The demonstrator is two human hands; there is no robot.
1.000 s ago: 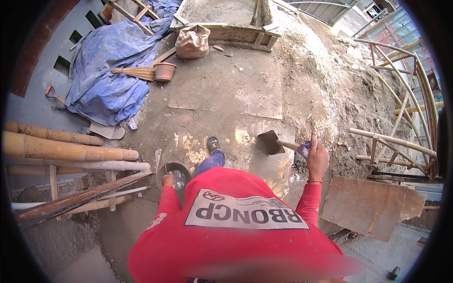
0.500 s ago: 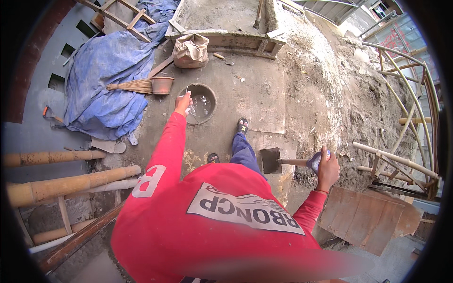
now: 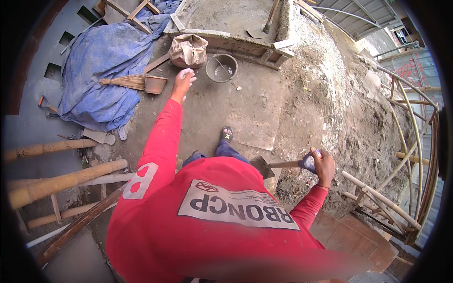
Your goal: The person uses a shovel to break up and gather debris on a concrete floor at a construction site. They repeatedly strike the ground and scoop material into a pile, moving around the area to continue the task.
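My left hand (image 3: 182,85) is stretched forward in the air with its fingers loosely apart and nothing in them. Just beyond it, to the right, stands a round dark bucket (image 3: 211,75) with a thin wire handle; hand and bucket are apart. Its inside looks wet and grey. In my right hand (image 3: 323,169) is the end grip of a shovel (image 3: 285,164), fingers wrapped round its bluish-purple handle end. The shovel's wooden shaft points left, and its flat metal blade (image 3: 262,167) rests low by my legs, partly hidden by the red shirt.
Beyond the bucket are a crumpled paper sack (image 3: 188,50) and a wooden mixing trough (image 3: 236,37) with another shovel (image 3: 257,32). A stick broom (image 3: 123,82), a small brown pot (image 3: 155,85) and a blue tarp (image 3: 101,75) lie left. Bamboo poles (image 3: 71,183) flank me; rubble (image 3: 349,104) slopes right.
My left hand has let go of the bucket's handle. The bucket now stands farther forward, beside the sack. My right hand still holds the shovel.
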